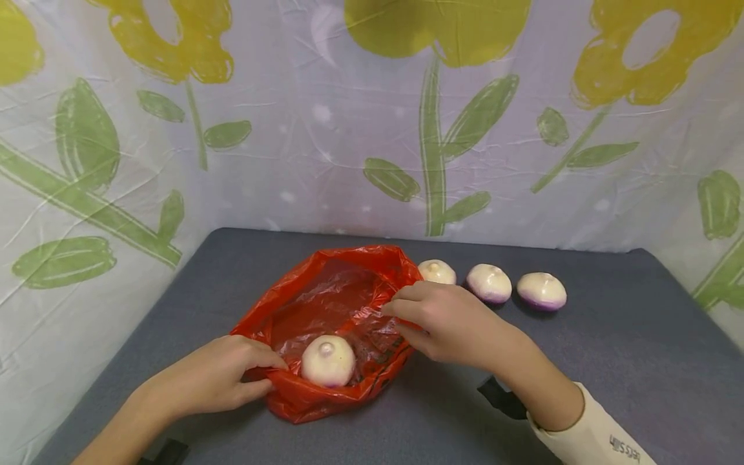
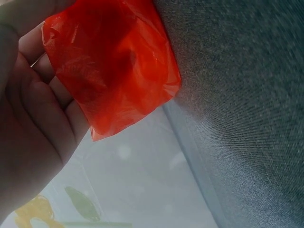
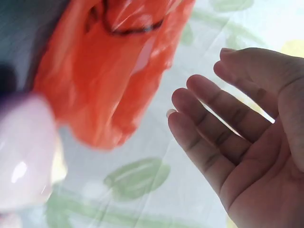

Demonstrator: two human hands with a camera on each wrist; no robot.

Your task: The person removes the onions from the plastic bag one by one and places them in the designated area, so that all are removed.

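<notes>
A red plastic bag (image 1: 299, 405) lies on the table with its mouth spread wide. One white turnip (image 1: 328, 361) with a purple underside sits inside, near the front rim. My left hand (image 1: 217, 374) pinches the left edge of the bag between thumb and fingers; the left wrist view shows the red film (image 2: 114, 71) in that hand. Over the bag's right rim hovers my right hand (image 1: 447, 320), its fingers loosely bent. In the right wrist view that palm (image 3: 251, 175) holds nothing, and the fingertips stand apart from the bag (image 3: 95, 99).
Three more white and purple turnips stand in a row right of the bag: one (image 1: 436, 271) partly behind my right hand, one (image 1: 489, 284) beside it, one (image 1: 542, 290) farthest right. A flower-printed cloth (image 1: 325, 155) hangs behind the dark grey table (image 1: 616, 361).
</notes>
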